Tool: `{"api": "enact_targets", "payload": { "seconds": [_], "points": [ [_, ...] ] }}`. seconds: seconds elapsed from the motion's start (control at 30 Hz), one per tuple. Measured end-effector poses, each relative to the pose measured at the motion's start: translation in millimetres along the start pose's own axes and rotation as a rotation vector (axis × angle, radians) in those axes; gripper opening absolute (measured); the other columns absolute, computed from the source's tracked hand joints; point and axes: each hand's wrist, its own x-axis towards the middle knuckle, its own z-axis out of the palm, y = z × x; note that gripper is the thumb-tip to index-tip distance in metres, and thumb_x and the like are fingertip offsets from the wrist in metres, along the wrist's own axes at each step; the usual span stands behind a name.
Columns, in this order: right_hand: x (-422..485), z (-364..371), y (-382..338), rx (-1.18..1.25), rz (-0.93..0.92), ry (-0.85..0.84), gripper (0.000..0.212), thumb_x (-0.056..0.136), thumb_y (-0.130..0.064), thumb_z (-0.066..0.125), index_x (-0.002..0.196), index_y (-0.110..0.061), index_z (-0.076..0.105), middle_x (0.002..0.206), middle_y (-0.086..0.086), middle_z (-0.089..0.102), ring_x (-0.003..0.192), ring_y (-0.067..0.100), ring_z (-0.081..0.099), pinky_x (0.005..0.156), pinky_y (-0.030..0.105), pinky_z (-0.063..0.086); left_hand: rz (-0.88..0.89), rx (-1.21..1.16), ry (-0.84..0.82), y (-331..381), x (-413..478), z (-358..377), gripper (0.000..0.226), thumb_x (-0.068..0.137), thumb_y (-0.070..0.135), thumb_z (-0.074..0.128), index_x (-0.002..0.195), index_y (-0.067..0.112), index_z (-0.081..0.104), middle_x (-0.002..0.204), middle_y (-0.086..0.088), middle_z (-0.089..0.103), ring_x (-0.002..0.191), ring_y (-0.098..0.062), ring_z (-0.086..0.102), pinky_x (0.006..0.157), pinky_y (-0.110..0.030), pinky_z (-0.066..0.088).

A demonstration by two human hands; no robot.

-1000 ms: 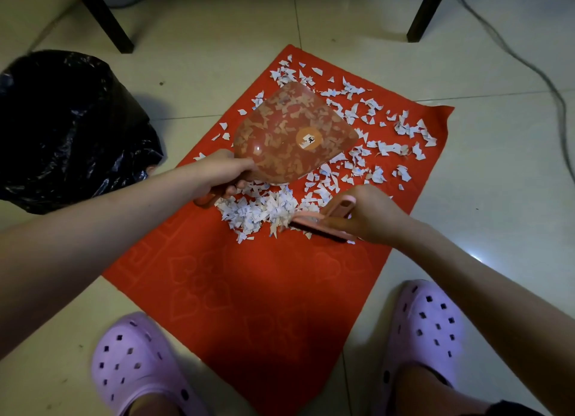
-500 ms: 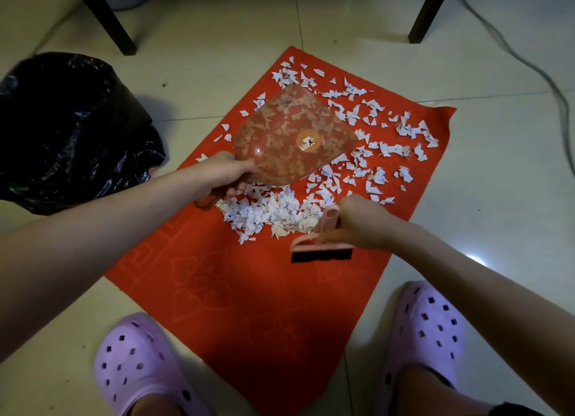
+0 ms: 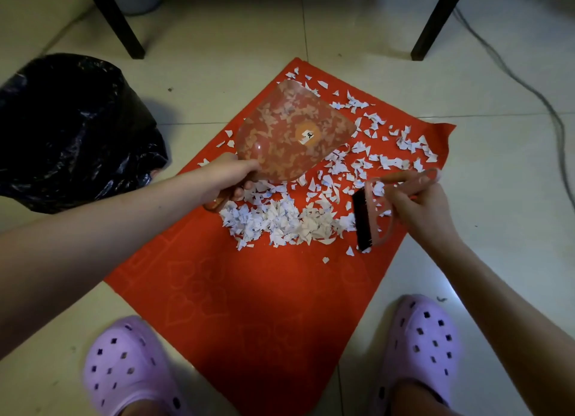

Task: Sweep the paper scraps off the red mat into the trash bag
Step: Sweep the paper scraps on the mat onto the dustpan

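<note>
A red mat (image 3: 249,306) lies on the tiled floor, strewn with white paper scraps (image 3: 280,219) heaped at its middle and scattered over its far right part. My left hand (image 3: 230,176) grips the handle of a translucent pink dustpan (image 3: 292,132), held tilted above the mat with its underside facing me. My right hand (image 3: 417,207) holds a small pink hand brush (image 3: 370,216) by its loop handle, its black bristles turned left at the right end of the heap. The black trash bag (image 3: 71,132) sits on the floor to the left.
Two dark furniture legs (image 3: 118,20) (image 3: 435,20) stand beyond the mat. A grey cable (image 3: 529,86) runs along the floor at the right. My feet in lilac clogs (image 3: 130,372) (image 3: 420,344) flank the mat's near end.
My right hand has carried the brush from the near side of the heap out to its right end and turned the bristles to face left. The dustpan has barely moved.
</note>
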Motion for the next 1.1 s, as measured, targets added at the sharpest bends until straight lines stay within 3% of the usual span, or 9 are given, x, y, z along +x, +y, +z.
{"api": "enact_targets", "payload": {
  "seconds": [0.17,0.33,0.47,0.6,0.67,0.77,0.87,0.97,1.1],
  "points": [
    [-1.1,-1.0,16.2,-0.142,0.101,0.151,0.018,0.094,-0.014,0.047,0.091,-0.013,0.064,0.083,0.004,0.065,0.075,0.023,0.064,0.069,0.037,0.056,0.003,0.030,-0.014,0.4,-2.6,3.0,0.018,0.094,0.021,0.051,0.083,0.006,0.055,0.052,-0.003,0.046,0.032,-0.011,0.035,0.034,-0.015,0.030],
    [-6.1,6.4,30.1,-0.391,0.106,0.124,0.037,0.098,-0.025,0.043,0.070,-0.004,0.055,0.065,0.009,0.061,0.062,0.025,0.061,0.056,0.027,0.045,-0.004,0.061,-0.025,0.7,-4.2,4.5,0.020,0.094,0.021,0.051,0.079,0.008,0.052,0.055,-0.004,0.044,0.032,-0.011,0.035,0.033,-0.016,0.031],
    [-9.9,23.7,27.1,-0.430,0.089,-0.028,0.018,0.096,-0.017,0.048,0.084,-0.007,0.059,0.076,0.006,0.063,0.072,0.020,0.062,0.071,0.034,0.054,-0.001,0.069,-0.025,1.0,-4.5,5.8,0.020,0.094,0.021,0.051,0.077,0.009,0.052,0.053,-0.003,0.045,0.033,-0.011,0.035,0.035,-0.016,0.031],
    [-12.1,31.3,12.3,-0.099,-0.010,-0.003,0.013,0.095,-0.010,0.049,0.092,-0.015,0.060,0.064,-0.001,0.060,0.051,0.004,0.060,0.048,0.020,0.049,-0.006,0.065,-0.025,0.9,-4.2,6.1,0.021,0.093,0.021,0.051,0.076,0.010,0.051,0.052,-0.002,0.045,0.033,-0.011,0.035,0.035,-0.015,0.030],
    [-8.0,26.8,9.0,0.013,-0.023,0.077,0.014,0.095,-0.009,0.049,0.095,-0.014,0.062,0.062,0.005,0.061,0.048,0.009,0.061,0.044,0.024,0.049,-0.010,0.059,-0.026,0.3,-4.0,5.2,0.020,0.093,0.022,0.052,0.077,0.010,0.052,0.053,-0.002,0.045,0.034,-0.010,0.035,0.035,-0.015,0.031],
    [0.6,17.3,13.1,-0.071,-0.045,0.160,0.016,0.095,-0.013,0.047,0.098,-0.015,0.063,0.072,0.007,0.064,0.060,0.024,0.065,0.052,0.033,0.054,-0.013,0.052,-0.023,-0.5,-3.1,2.7,0.019,0.093,0.023,0.053,0.080,0.009,0.053,0.053,-0.002,0.046,0.035,-0.011,0.035,0.035,-0.016,0.031],
    [5.4,14.1,21.2,-0.282,0.012,0.118,0.019,0.096,-0.015,0.046,0.106,-0.012,0.062,0.082,0.003,0.063,0.066,0.015,0.061,0.058,0.023,0.047,-0.014,0.050,-0.024,-0.5,-0.9,1.7,0.019,0.093,0.022,0.053,0.080,0.009,0.054,0.053,-0.002,0.046,0.036,-0.012,0.036,0.035,-0.016,0.032],
    [6.0,28.3,23.2,-0.410,0.028,-0.058,0.018,0.096,-0.015,0.048,0.106,-0.013,0.062,0.088,0.001,0.063,0.077,0.012,0.061,0.060,0.015,0.040,-0.017,0.037,-0.018,1.2,2.7,3.6,0.022,0.094,0.022,0.052,0.077,0.008,0.054,0.053,-0.003,0.045,0.034,-0.012,0.034,0.034,-0.015,0.031],
    [8.3,46.0,12.6,-0.172,-0.041,-0.074,0.017,0.096,-0.014,0.048,0.103,-0.020,0.062,0.075,-0.005,0.063,0.055,0.001,0.057,0.051,0.014,0.038,-0.017,0.044,-0.018,5.7,5.7,7.0,0.021,0.094,0.021,0.052,0.077,0.008,0.054,0.056,-0.004,0.045,0.033,-0.011,0.035,0.034,-0.015,0.031]
  ]
}}
